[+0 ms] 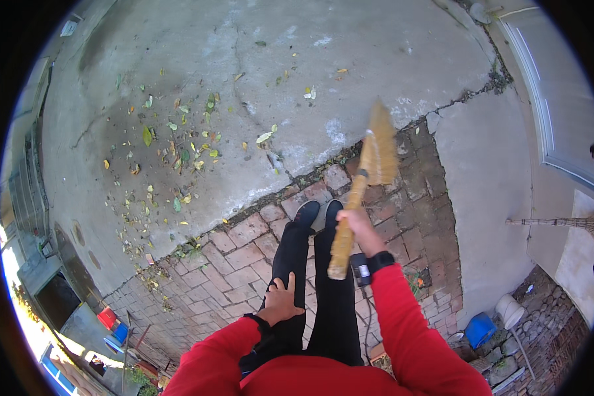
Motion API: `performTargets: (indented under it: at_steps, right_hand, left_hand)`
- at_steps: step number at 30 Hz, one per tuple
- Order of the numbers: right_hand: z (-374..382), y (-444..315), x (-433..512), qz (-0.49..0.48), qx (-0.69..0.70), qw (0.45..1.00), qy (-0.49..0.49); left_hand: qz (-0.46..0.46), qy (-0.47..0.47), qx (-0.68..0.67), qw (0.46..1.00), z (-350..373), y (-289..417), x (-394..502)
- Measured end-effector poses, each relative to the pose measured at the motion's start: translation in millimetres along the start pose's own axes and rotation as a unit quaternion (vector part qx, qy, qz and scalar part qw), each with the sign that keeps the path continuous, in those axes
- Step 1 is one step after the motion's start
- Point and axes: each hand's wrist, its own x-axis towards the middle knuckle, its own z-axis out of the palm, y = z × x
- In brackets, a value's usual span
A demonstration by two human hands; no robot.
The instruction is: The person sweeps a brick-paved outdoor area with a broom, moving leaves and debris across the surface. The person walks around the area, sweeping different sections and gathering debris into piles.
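Note:
My right hand (360,226) grips the handle of a straw hand broom (380,153). The broom's bristle head is blurred and points away from me, over the line where the concrete meets the brick paving. Its bound handle runs back toward my thigh. My left hand (280,300) rests on my left leg in black trousers (293,257), fingers spread and holding nothing. Fallen leaves (193,153), green and yellow, lie scattered on the concrete ahead and to the left. A paler leaf cluster (266,135) lies nearer the broom, left of its head.
Cracked concrete (287,89) meets brick paving (237,262) along a rough, weedy seam. At right, a twig broom (564,222) stands by a wall. A blue bucket (480,330) and a white bucket (510,311) sit lower right. Red and blue containers (107,318) are lower left.

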Motion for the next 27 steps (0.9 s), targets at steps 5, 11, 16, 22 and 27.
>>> performTargets:
  at_steps: [5, 11, 16, 22, 27]
  right_hand:
    - [41.3, -8.4, -69.3, 0.02, 0.017, 0.988, -0.154]
    - [-25.8, -12.2, -132.8, 0.06, -0.092, 0.991, -0.071]
    - [21.8, 4.6, -68.4, 0.142, 0.032, 0.985, -0.087]
    - [111.0, 14.0, -94.3, 0.136, 0.044, 0.948, -0.283]
    - [147.1, -1.0, -143.4, 0.101, -0.197, 0.933, -0.283]
  left_hand:
    - [-0.014, 0.002, -0.046, 0.999, 13.7, 15.6, -1.5]
    - [-0.08, 0.02, -0.14, 0.987, 49.9, 2.4, -20.0]
    - [-0.149, 0.013, -0.233, 0.961, 73.3, -23.7, -26.5]
    - [-0.16, 0.023, -0.27, 0.949, 91.2, -35.9, -20.6]
    - [-0.059, 0.246, -0.625, 0.738, 57.5, -78.3, -22.2]
